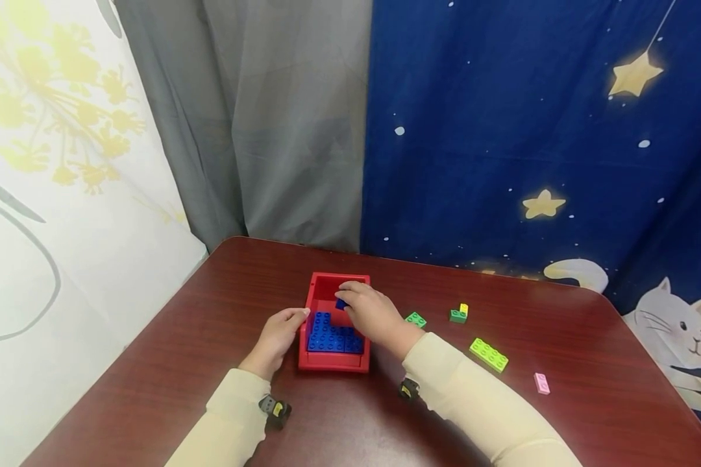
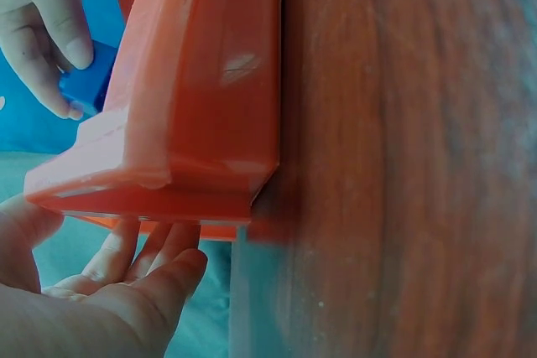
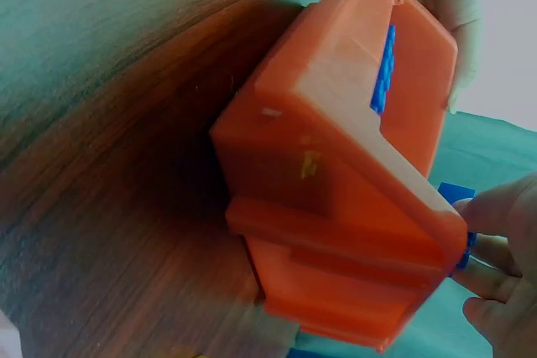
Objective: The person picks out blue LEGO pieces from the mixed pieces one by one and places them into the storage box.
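Note:
A red plastic bin (image 1: 334, 361) stands on the table, with several blue toy bricks (image 1: 327, 338) packed in its near part. My left hand (image 1: 277, 336) holds the bin's left rim; in the left wrist view its fingertips (image 2: 126, 236) are right at the rim. Over the far right part of the bin, my right hand (image 1: 372, 311) pinches a blue brick (image 1: 341, 303) between thumb and fingers. That brick also shows between the right fingers in the left wrist view, partly behind the bin wall.
Right of the bin lie a green brick (image 1: 416, 320), a dark green brick (image 1: 458, 316) with a yellow brick (image 1: 464, 308) against it, a long lime brick (image 1: 489, 355) and a pink brick (image 1: 541, 383). Curtains (image 1: 304, 130) hang behind the table (image 1: 210, 363).

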`<state>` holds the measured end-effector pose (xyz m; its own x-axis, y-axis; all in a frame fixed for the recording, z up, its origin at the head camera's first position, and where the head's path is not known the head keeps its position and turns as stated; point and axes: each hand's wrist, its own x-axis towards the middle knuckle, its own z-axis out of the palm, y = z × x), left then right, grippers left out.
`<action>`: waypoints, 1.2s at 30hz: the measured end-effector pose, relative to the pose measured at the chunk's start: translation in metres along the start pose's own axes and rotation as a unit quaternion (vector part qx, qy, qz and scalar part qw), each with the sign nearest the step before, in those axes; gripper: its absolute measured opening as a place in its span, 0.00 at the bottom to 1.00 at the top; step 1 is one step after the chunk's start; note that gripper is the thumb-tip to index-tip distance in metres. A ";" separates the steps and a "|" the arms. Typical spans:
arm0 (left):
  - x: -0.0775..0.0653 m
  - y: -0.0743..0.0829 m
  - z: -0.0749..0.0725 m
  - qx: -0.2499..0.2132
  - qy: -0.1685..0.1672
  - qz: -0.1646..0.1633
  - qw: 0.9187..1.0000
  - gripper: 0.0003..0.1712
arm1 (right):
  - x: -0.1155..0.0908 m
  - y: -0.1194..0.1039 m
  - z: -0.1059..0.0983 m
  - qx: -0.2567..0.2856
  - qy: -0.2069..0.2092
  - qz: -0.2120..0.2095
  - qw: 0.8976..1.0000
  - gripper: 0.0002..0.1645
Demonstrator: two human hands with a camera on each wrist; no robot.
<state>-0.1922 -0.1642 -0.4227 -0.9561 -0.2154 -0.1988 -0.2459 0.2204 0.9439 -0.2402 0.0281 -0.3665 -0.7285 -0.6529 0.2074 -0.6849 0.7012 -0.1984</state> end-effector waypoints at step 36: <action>-0.001 0.001 0.000 0.001 0.002 0.001 1.000 0.29 | 0.015 -0.007 0.022 -0.068 -0.085 -0.017 0.994 0.20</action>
<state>-0.1912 -0.1635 -0.4216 -0.9558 -0.2196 -0.1956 -0.2444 0.2228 0.9437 -0.2463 0.0075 -0.3827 -0.7051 -0.7076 0.0454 -0.7090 0.7027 -0.0597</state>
